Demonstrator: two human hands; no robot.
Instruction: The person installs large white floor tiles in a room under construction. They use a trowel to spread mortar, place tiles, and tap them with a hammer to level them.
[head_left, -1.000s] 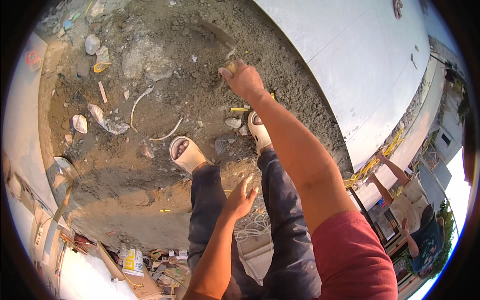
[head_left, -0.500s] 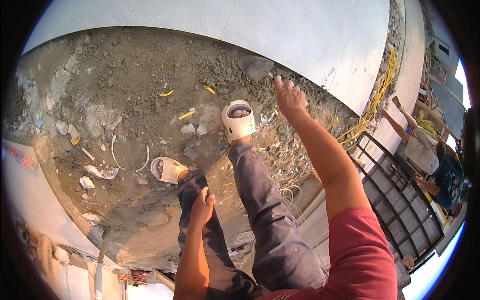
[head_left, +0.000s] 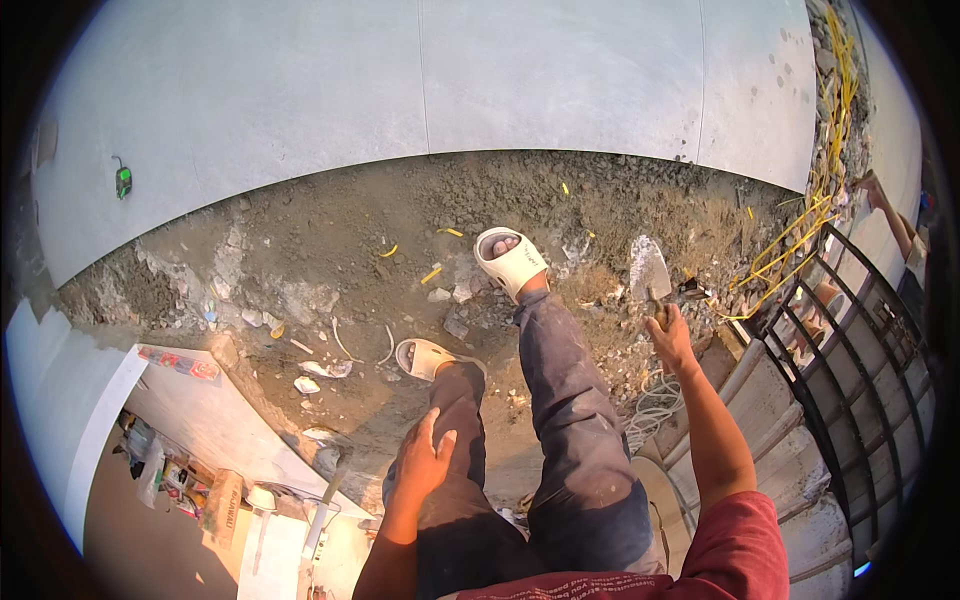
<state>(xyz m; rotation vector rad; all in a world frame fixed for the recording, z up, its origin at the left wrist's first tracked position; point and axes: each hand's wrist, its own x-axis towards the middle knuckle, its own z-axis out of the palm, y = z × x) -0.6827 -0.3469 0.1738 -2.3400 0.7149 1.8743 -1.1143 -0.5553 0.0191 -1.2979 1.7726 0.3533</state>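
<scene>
A trowel point(head_left: 650, 268) with a pale, mortar-smeared blade is in my right hand point(head_left: 671, 336), the fingers closed round its handle. The blade points away from me, above rubble to the right of my right foot. My left hand point(head_left: 425, 460) is by my left knee, over the dark trouser leg point(head_left: 462, 400), its fingers stretched out and holding nothing. Beyond my feet in cream slip-on sandals point(head_left: 512, 266) lies a strip of loose grey-brown soil point(head_left: 330, 225), running along the edge of large pale grey slabs point(head_left: 560, 80).
A green tape measure point(head_left: 123, 180) lies on the slab at far left. Yellow strapping point(head_left: 790, 262) tangles near a black metal grille point(head_left: 850, 375) on the right. A coil of white cord point(head_left: 652, 408) lies close by. Another person's arm point(head_left: 885, 210) shows at far right.
My right hand has drawn the trowel back from the slab edge, toward me and to the right. My left hand has loosened from its curled hold at the trouser leg. The view has shifted.
</scene>
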